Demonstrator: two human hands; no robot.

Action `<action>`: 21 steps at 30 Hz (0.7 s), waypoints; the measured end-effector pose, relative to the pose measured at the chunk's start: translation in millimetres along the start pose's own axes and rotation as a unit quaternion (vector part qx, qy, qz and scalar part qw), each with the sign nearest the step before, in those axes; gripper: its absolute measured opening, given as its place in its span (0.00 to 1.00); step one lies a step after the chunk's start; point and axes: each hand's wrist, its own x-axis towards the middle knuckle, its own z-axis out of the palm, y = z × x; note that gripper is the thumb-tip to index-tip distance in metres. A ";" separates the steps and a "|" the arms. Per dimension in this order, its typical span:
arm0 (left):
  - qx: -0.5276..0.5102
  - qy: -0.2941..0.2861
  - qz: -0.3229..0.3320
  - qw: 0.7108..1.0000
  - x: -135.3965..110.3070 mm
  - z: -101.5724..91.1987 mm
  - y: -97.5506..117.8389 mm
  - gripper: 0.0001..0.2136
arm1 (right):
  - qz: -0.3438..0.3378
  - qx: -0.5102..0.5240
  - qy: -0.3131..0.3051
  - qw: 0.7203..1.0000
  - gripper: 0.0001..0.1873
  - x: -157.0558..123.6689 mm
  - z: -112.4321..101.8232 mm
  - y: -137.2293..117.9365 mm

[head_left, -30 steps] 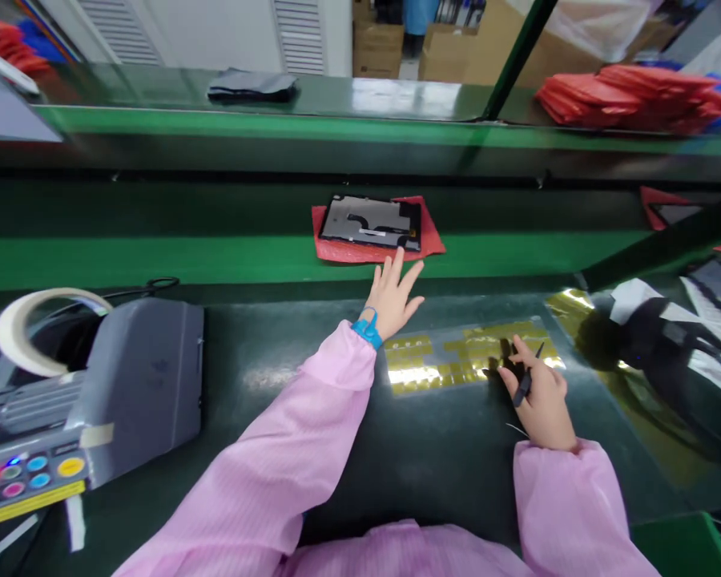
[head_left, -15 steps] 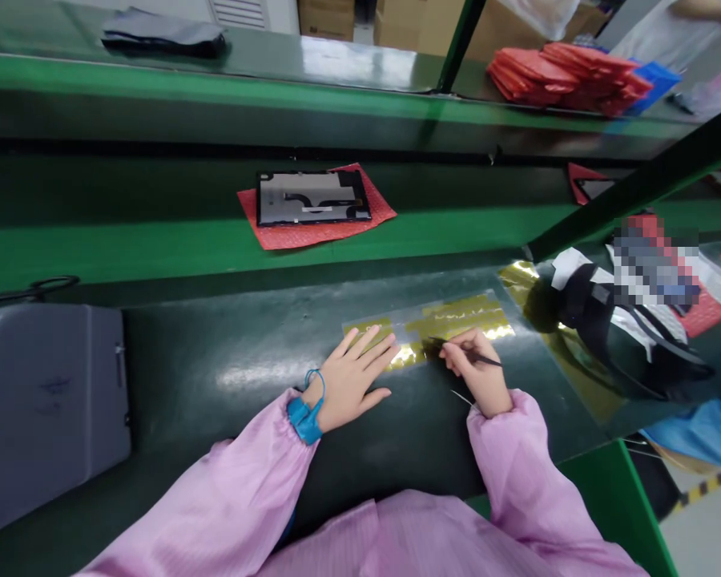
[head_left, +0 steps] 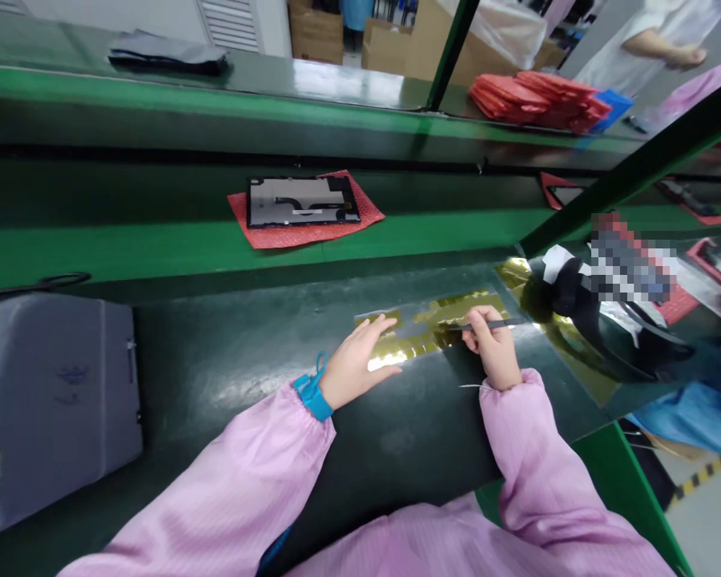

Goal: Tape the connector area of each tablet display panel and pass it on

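My left hand (head_left: pixel 360 361) lies flat with fingers stretched on a clear sheet of gold tape strips (head_left: pixel 438 328) on the dark green mat (head_left: pixel 228 361). My right hand (head_left: pixel 496 349) is closed around black tweezers (head_left: pixel 486 324), their tips resting on the gold strips. A blue wrist strap (head_left: pixel 311 393) circles my left wrist. Farther back, a dark panel (head_left: pixel 304 200) rests on a red bubble bag (head_left: pixel 306 228) on the green conveyor belt.
A grey machine (head_left: pixel 54 401) stands at the left. Red bags (head_left: pixel 534 100) are stacked on the upper shelf, beside a dark bag (head_left: pixel 168 54). A green post (head_left: pixel 630 172) slants across the right. A black object (head_left: pixel 606 320) and another person's blue sleeve (head_left: pixel 690 409) sit at right.
My left hand drew back from the panel on the red bag and settled flat on the tape sheet. My right hand turned the tweezers onto the strips. The view swung right.
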 end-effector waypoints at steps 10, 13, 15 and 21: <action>0.162 0.025 0.065 0.984 -39.0 -15.7 -8.6 0.17 | -0.021 -0.020 -0.043 0.999 0.22 -12.5 22.6 -8.3; 0.244 -0.023 0.089 0.965 -41.2 -13.2 -8.2 0.18 | -0.013 -0.033 -0.030 0.999 0.22 -17.6 34.9 -8.9; 0.261 -0.029 0.094 0.960 -39.8 -12.0 -6.8 0.18 | -0.012 -0.056 -0.023 0.998 0.22 -19.4 43.8 -10.5; 0.264 -0.020 0.092 0.960 -38.3 -9.7 -5.2 0.19 | 0.020 -0.068 -0.066 0.995 0.22 -11.6 55.3 -17.3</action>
